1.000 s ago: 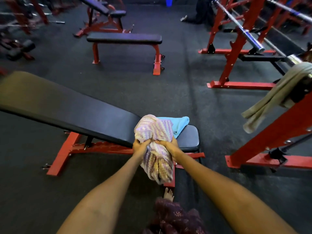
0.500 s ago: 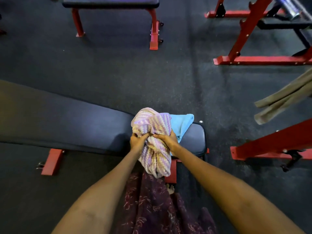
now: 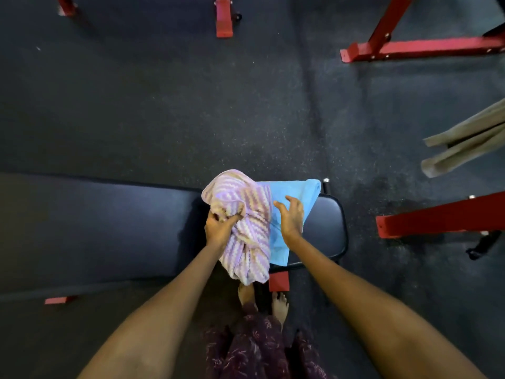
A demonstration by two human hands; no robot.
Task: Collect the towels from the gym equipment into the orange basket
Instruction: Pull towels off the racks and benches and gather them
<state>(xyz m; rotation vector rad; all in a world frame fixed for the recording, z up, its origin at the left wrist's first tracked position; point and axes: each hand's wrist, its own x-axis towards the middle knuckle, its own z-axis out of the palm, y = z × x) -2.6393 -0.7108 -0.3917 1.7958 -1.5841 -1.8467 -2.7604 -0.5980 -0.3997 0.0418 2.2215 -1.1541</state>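
Striped towel bunched in clenched left hand; right hand spread, empty, over blue towel.

Bunched striped towel beside flat blue towel

black padded bench, dark rubber floor — speckled

The striped towel is covering the left part of the blue towel, and the right hand is hiding more of it. The grey towel is running off the right edge, so whatever is holding it is not showing. The bench is running off the left edge, and the red frames are being cut off at the top and right.
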